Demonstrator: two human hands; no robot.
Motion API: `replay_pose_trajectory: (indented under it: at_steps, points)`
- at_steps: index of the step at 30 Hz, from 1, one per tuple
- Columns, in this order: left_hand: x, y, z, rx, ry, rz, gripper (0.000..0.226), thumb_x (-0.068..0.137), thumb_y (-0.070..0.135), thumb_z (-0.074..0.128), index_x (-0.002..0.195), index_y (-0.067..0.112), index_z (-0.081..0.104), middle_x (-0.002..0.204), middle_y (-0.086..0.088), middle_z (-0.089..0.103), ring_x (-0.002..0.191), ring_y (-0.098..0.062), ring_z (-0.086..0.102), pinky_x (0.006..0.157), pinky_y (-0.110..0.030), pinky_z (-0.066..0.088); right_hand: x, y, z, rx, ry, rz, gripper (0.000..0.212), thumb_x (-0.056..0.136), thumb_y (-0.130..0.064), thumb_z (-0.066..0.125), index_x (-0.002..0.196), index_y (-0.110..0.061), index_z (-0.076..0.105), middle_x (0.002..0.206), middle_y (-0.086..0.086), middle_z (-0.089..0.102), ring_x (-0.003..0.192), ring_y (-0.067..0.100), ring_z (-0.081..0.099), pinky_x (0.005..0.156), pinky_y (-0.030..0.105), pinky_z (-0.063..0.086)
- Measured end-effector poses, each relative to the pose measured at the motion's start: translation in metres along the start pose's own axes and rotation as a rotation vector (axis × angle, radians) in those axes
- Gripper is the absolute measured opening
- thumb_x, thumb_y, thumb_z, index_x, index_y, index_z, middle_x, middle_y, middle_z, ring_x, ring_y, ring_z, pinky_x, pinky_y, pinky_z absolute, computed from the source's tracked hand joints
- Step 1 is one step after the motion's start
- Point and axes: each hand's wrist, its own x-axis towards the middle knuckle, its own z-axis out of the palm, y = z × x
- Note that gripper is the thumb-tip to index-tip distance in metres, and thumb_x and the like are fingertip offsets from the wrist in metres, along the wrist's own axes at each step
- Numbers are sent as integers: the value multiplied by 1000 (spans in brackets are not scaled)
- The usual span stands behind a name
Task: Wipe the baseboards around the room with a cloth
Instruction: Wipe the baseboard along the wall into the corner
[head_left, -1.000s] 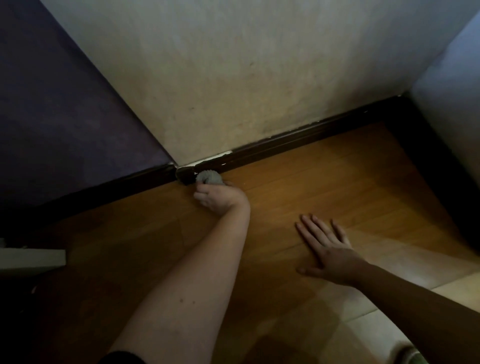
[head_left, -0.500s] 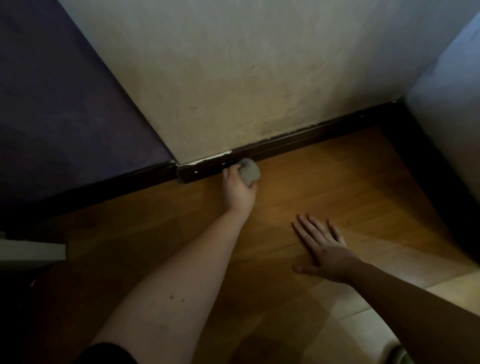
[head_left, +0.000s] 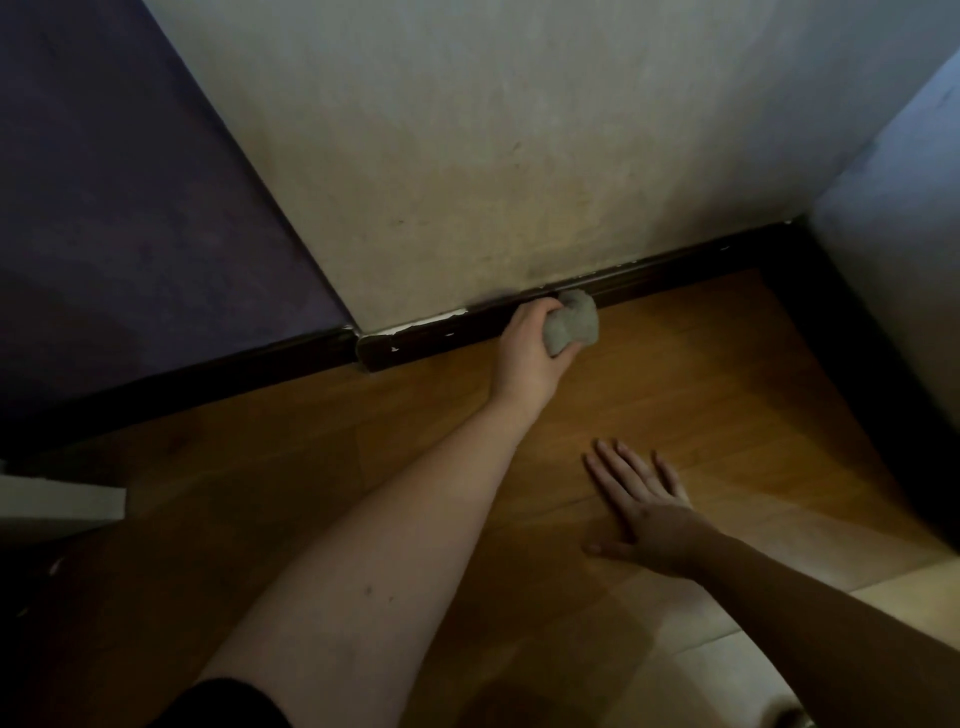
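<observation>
Change: left hand (head_left: 530, 353) and cloth (head_left: 571, 325) have slid right along the baseboard (head_left: 675, 273), away from its chipped corner.
Room: dim wood floor (head_left: 727, 374), pale stained wall (head_left: 493, 156), purple wall (head_left: 130, 208) at left.
Left hand: grips the balled cloth against the baseboard.
Right hand (head_left: 644, 509): flat on the floor, fingers spread.

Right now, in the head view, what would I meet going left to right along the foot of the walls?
Purple wall → chipped baseboard corner → left hand gripping the grey cloth against the dark baseboard → inner corner → right-side wall.
</observation>
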Motion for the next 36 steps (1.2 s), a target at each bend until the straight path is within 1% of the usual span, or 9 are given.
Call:
replay_pose_trajectory:
  at_steps: [3, 7, 11, 14, 21, 24, 28, 33, 36]
  points:
    - [14, 3, -2, -15, 50, -67, 43, 81, 22, 81, 117, 8, 62, 119, -10, 60, 107, -24, 57, 85, -26, 39, -1, 1, 0, 3, 5, -10, 107, 70, -95, 21, 144, -41, -34, 149, -17, -44, 138, 8, -39, 114, 45, -19]
    - [16, -14, -20, 68, 138, -111, 38, 85, 21, 77, 115, 6, 61, 118, -12, 58, 107, -26, 57, 86, -27, 39, -4, 1, 1, 2, 27, -16, 106, 72, -94, 24, 145, -41, -33, 150, -18, -43, 137, 5, -40, 113, 42, -22]
    - [1, -32, -38, 124, 167, -147, 37, 91, 24, 70, 120, 8, 54, 124, -9, 51, 115, -26, 54, 97, -36, 46, -3, 1, -1, 17, 19, -10, 106, 71, -95, 23, 143, -43, -34, 149, -20, -44, 136, 4, -41, 112, 41, -22]
    - [-10, -49, -53, 163, 218, -170, 39, 91, 23, 69, 123, 8, 53, 127, -10, 50, 118, -26, 52, 101, -38, 46, -3, 1, 0, 6, 2, 1, 107, 69, -96, 20, 143, -42, -34, 149, -19, -44, 137, 5, -41, 113, 43, -20]
    - [-50, -109, -114, 243, 305, -356, 38, 89, 15, 70, 120, 4, 53, 125, -18, 51, 116, -35, 51, 98, -45, 42, -1, -3, -2, -11, -32, 20, 108, 65, -98, 15, 142, -42, -37, 147, -19, -46, 136, 8, -42, 114, 43, -19]
    - [-67, -125, -130, 302, 255, -352, 39, 90, 20, 70, 122, 6, 52, 124, -15, 50, 115, -31, 51, 97, -43, 45, -1, -2, -2, -35, -34, 30, 107, 66, -97, 14, 142, -41, -38, 147, -17, -47, 137, 9, -41, 115, 44, -17]
    - [-80, -129, -125, 296, 177, -286, 39, 88, 18, 72, 121, 4, 54, 120, -15, 51, 112, -31, 52, 96, -35, 41, -1, -2, -1, -47, -39, 37, 107, 66, -98, 11, 142, -40, -38, 147, -16, -47, 136, 10, -42, 115, 44, -17]
    - [-69, -93, -75, 242, 45, -194, 42, 87, 19, 73, 123, 6, 56, 120, -14, 52, 111, -31, 52, 95, -35, 40, -1, -1, 0, -47, -42, 32, 106, 70, -97, 18, 144, -41, -34, 149, -17, -44, 135, 5, -44, 113, 44, -18]
    - [-55, -57, -36, 191, -26, -117, 40, 87, 19, 71, 123, 7, 57, 121, -13, 53, 112, -32, 52, 96, -37, 39, 0, 0, -1, -59, -52, 38, 106, 67, -98, 13, 142, -42, -36, 148, -18, -46, 133, 5, -46, 107, 38, -29]
